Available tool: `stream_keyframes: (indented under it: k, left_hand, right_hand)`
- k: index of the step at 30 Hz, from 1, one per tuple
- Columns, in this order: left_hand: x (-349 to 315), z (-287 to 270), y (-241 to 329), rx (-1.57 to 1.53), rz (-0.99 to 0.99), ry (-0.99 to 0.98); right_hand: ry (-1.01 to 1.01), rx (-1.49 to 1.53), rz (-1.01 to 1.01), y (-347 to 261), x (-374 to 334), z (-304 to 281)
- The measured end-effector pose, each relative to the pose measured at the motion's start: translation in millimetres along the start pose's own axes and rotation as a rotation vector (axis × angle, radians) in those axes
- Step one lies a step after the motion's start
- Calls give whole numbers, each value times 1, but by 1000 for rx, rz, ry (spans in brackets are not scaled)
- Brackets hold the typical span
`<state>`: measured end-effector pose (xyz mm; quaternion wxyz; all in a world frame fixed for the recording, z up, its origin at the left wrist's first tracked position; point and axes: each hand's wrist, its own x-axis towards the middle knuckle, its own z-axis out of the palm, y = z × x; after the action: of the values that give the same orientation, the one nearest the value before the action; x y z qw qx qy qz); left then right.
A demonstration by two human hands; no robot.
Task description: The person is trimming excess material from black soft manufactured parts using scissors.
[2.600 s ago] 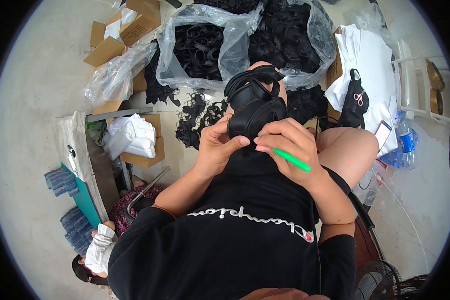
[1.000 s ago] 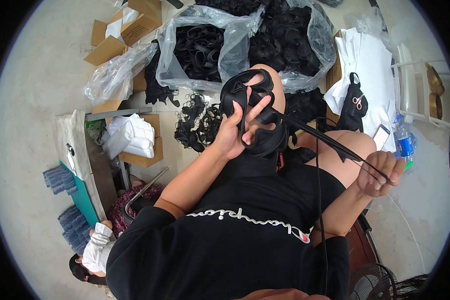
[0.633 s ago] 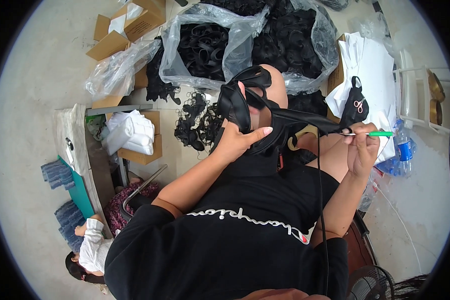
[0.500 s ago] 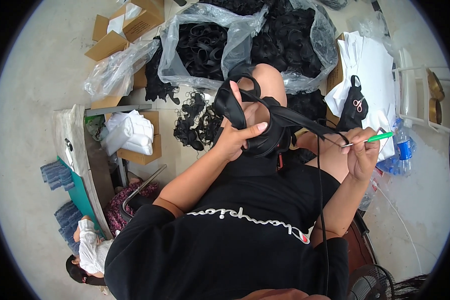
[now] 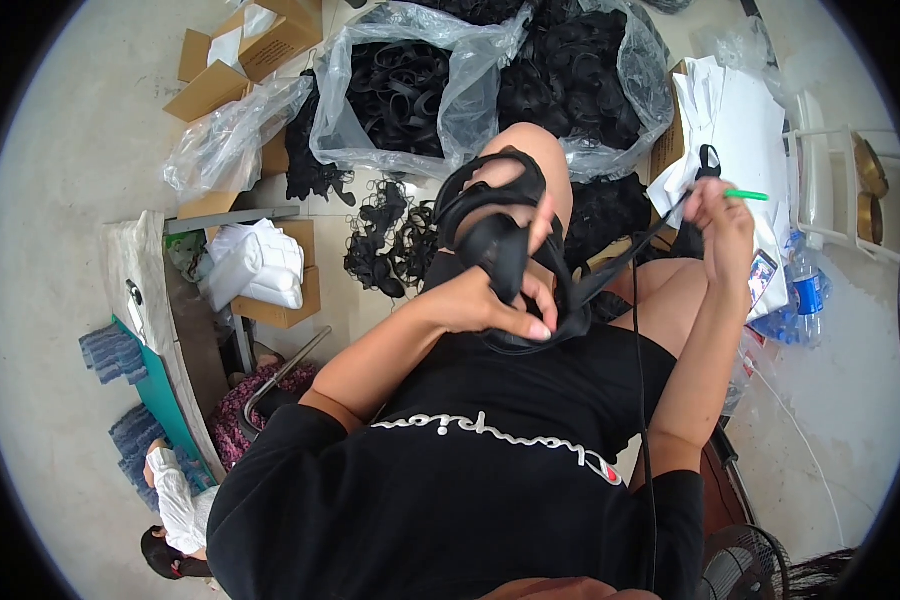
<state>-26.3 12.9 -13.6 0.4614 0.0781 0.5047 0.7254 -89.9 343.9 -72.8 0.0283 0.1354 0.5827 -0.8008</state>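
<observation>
Several black fabric bands (image 5: 495, 248) hang looped around my left hand (image 5: 495, 305) above my lap, its fingers curled through them and the thumb pointing right. From these loops a black strip (image 5: 620, 268) runs taut up and right to my right hand (image 5: 722, 220). That hand is closed around a slim green-handled tool (image 5: 747, 195), whose handle sticks out to the right. The strip's end meets its fingertips; the tool's tip is hidden there.
Clear plastic bags (image 5: 335, 125) full of black bands lie ahead on the floor, beside black scraps (image 5: 375, 240). White sheets (image 5: 735, 130), a phone (image 5: 762, 275) and water bottles (image 5: 808, 295) are at the right. A person (image 5: 182, 505) sits at the left by a table (image 5: 142, 255).
My right hand has moved up and away from my body with the tool, drawing the strip along. My left hand has turned, and the bands around it have shifted lower and nearer me.
</observation>
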Motion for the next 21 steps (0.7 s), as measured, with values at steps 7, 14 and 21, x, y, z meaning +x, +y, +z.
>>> stream_keyframes:
  k: [7,14,21]
  left_hand:
    - [-8,21,10,176,-114,139]
    - [-11,24,9,292,-44,256]
    - [-7,23,9,578,149,291]
  right_hand:
    - [125,-380,99,64,54,-25]
    - [63,-838,12,62,16,11]
    - [-538,-437,235,9,-78,112]
